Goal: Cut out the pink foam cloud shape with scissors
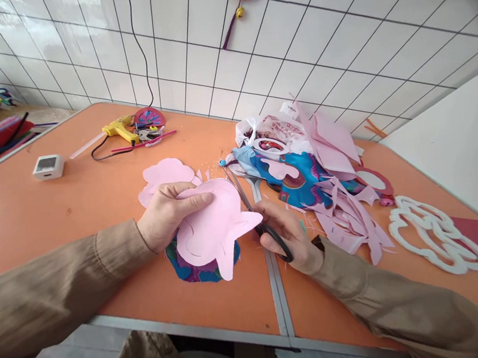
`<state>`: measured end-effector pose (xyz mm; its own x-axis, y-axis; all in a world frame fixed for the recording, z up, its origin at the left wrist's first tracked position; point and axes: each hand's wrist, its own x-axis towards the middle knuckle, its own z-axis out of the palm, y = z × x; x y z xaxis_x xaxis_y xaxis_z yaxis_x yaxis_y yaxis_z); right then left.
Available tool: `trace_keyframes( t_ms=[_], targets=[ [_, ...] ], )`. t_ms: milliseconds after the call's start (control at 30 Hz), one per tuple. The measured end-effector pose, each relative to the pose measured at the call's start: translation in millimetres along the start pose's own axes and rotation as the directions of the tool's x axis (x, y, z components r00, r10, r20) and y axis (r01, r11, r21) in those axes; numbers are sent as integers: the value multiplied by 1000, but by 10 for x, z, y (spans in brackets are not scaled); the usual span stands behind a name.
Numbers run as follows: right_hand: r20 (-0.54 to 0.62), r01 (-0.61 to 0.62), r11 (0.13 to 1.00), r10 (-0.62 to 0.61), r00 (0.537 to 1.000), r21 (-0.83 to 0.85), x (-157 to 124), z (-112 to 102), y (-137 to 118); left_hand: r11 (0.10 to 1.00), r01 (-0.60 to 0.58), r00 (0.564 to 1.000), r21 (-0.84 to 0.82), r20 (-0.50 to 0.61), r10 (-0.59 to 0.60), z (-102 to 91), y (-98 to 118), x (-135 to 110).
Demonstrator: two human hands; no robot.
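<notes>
My left hand (170, 213) pinches a pink paper cutout (211, 219) between thumb and fingers, over the table's middle. The cutout has a rounded outline, faint drawn lines and two pointed strips at its lower right. In my right hand (290, 233) is a pair of black-handled scissors (276, 238), my fingers around the handles. Its blades point up and away along the right edge of the cutout. Beneath the cutout lies a blue and purple patterned piece (184, 270), partly hidden. Another pink cutout with a scalloped edge (166, 175) rests just behind my left hand.
Pink scraps (346, 219) and patterned blue fabric (303, 181) pile up on the right, beside white cloud-shaped outlines (436, 232). A yellow glue gun (120, 130) and a small white box (48, 166) stand at the back left. A tiled wall (191, 53) bounds the orange table (117, 283).
</notes>
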<state>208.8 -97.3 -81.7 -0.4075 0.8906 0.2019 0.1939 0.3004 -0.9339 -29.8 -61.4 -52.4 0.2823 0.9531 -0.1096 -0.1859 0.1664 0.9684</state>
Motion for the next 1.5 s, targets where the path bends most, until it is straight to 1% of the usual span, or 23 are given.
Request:
trace_keyframes(
  t_ms=[133,433,667,967,1233,1400,1500],
  targets=[
    [4,-17,1000,17,1000,17,-7,22,-16,1000,-5,1000,21,-1,5,0,-15,1],
    [16,-39,998,38,999,44,-39,16,27,1000,-8,999,0,39,8,27,0,11],
    [-8,21,1000,-21,1000,18,-1,53,-40,999,14,999,-29,44,-13,30,9,-12],
    [-22,29,1000,-29,999,1,-3,56,-29,998,35,998,-61,48,-32,18,-11,-4],
    [-35,-7,1000,7,999,-9,5,61,-36,999,41,998,-20,38,-40,8,-20,4],
    [-28,-1,1000,2,1000,19,-14,52,-16,999,29,999,14,37,-29,-5,-24,23],
    [-13,17,999,-16,1000,30,-21,37,7,998,53,998,33,39,-54,-18,-25,31]
  ],
)
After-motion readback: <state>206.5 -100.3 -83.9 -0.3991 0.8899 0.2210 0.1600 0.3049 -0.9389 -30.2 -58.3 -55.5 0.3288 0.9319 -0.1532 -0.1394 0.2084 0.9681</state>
